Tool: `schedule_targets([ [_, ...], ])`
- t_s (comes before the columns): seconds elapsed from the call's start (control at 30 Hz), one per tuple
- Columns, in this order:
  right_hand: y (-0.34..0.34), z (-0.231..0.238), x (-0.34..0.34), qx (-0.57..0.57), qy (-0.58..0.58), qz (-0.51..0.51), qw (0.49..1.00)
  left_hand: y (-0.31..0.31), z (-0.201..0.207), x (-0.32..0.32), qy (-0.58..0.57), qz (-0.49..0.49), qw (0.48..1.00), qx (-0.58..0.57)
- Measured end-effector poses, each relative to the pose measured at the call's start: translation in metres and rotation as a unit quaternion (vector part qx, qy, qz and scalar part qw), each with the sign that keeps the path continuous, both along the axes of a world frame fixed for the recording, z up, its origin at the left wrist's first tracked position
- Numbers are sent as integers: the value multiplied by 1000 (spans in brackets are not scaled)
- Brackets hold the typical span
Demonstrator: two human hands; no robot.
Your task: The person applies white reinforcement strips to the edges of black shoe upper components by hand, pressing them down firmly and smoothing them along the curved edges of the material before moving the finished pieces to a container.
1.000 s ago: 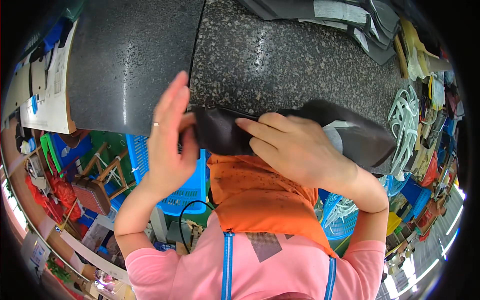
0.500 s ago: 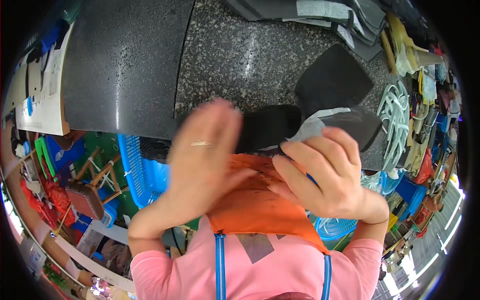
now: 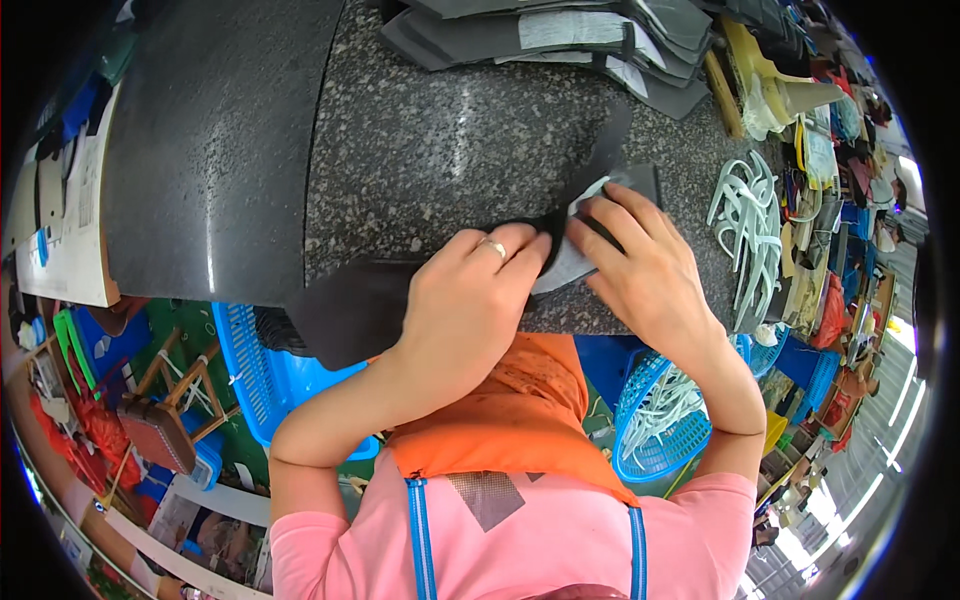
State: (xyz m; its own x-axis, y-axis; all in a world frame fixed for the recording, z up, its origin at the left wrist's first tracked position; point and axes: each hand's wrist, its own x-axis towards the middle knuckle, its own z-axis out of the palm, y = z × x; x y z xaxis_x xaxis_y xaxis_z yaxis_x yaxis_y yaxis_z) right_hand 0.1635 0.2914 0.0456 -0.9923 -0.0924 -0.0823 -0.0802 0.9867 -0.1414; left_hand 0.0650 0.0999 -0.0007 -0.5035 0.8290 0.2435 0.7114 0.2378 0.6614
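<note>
Seen from the head camera, both hands worked close together at the near edge of the granite bench (image 3: 440,150), right of its middle.

The left hand (image 3: 465,300) lay palm down with the fingers curled and bunched, a ring on one of them, the fingertips pressed onto a dark sheet (image 3: 350,310). That sheet ran from under the hand leftward and hung over the near edge of the bench, its loose end drooping above a blue basket (image 3: 250,370) below. Whether the left hand pinched the sheet or only pressed it flat, I could not tell.

The right hand (image 3: 650,270) sat just beside the left, nearly touching it, fingers half spread and laid flat. It rested on a grey piece (image 3: 565,265) whose pale face showed between the two hands; the thumb and forefinger seemed to nip its upper edge. A dark strip (image 3: 610,140) rose from that spot toward the far side of the bench.

At the far edge lay a stack of grey sheets (image 3: 560,40). By the right edge, well apart from the hands, sat a heap of white straps (image 3: 745,220). Under the bench on the right stood a second blue basket (image 3: 660,420) with more white straps in it. The person wore an orange apron (image 3: 510,420) over a pink shirt.
</note>
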Motion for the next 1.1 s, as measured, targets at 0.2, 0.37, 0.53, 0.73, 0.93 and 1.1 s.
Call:
schedule_targets([
  [0.2, 38, -16, -1, -290, 20, -66, 954, -4, 11, 0, 155, -121, 978, -67],
  [0.37, 32, -40, -1, -308, 83, -257, 912, 16, 20, -1, 232, -191, 942, -150],
  [0.53, 29, -42, 1, -208, 166, -159, 951, 47, 21, -15, 159, -237, 943, -172],
  [0.73, 31, -30, -10, 15, 187, -160, 969, 65, 12, -27, 108, -290, 932, -187],
  [0.93, 25, -39, 23, -101, 134, 8, 986, 16, 33, 0, 115, -185, 958, -188],
  [1.1, 13, -26, 16, -150, 63, 49, 985, -6, 31, -1, -63, -34, 989, -132],
])
